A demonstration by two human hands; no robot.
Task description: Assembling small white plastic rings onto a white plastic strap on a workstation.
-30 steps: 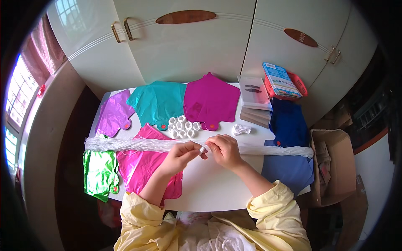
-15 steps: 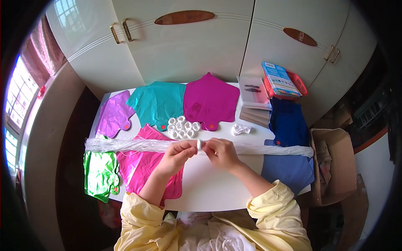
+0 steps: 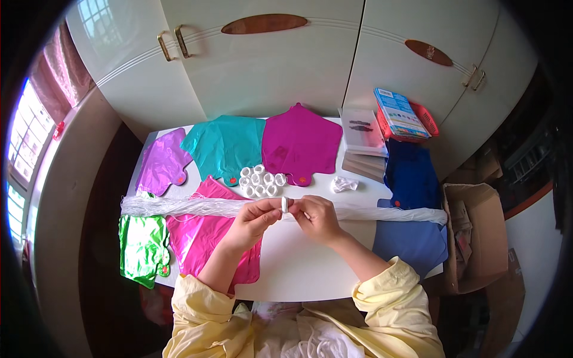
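Over the middle of the white bench (image 3: 310, 268), both hands meet on a small white ring (image 3: 285, 204): the left hand (image 3: 256, 218) pinches it from one side with thumb and fingertips, the right hand (image 3: 316, 216) closes on it from the other. Just behind them a long bundle of white string (image 3: 179, 206) lies across the bench from the left edge to the right edge. A cluster of white rings (image 3: 261, 182) sits just beyond it. Flat foil balloons lie around: purple (image 3: 161, 164), teal (image 3: 224, 143) and magenta (image 3: 298, 143) along the far edge, green (image 3: 142, 244) at the left edge, pink (image 3: 203, 235) under the left forearm, blue (image 3: 412, 173) at the right edge.
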